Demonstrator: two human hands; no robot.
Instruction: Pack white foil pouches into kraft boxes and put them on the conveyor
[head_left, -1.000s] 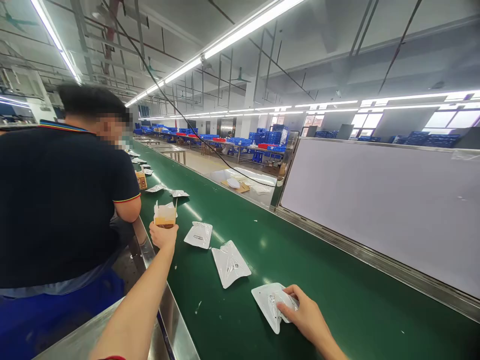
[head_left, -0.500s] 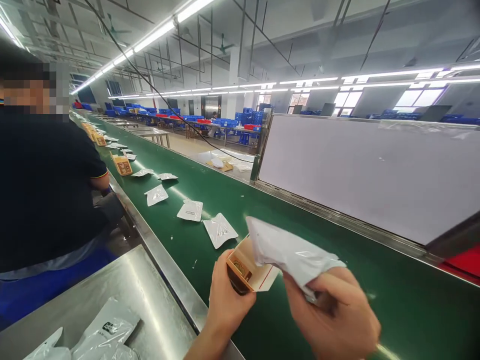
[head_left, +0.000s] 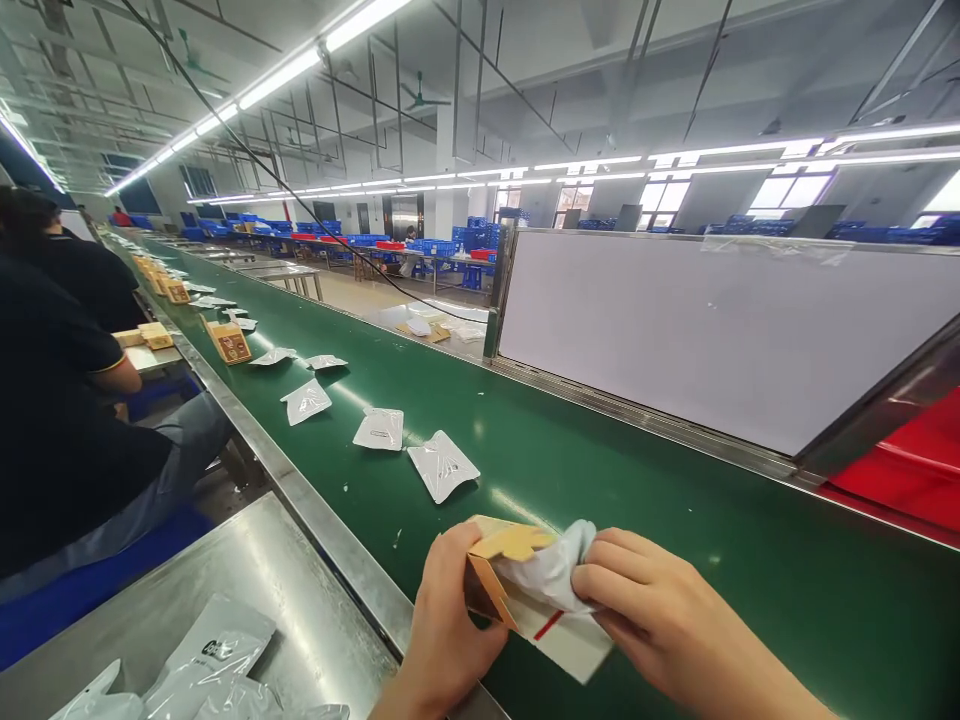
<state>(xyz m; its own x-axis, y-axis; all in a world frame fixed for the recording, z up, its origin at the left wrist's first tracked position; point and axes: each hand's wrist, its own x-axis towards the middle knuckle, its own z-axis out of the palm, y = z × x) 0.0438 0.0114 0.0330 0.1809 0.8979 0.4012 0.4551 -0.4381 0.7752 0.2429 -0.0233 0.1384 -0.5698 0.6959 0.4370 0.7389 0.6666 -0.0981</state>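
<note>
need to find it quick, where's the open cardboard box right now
In the head view, bottom centre, the cardboard box sits in the left hand above the green belt, the right hand pushing a white pouch inside.

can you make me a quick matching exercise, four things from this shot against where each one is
Things:
1. small carton
2. white pouch
3. flat white packet
4. red bin

Places:
A. lying loose on the green belt
B. gripped by the left hand
C. beyond the belt, far right
D. pushed into the carton mouth by the right hand

Pairs: 1-B, 2-D, 3-A, 4-C
</note>
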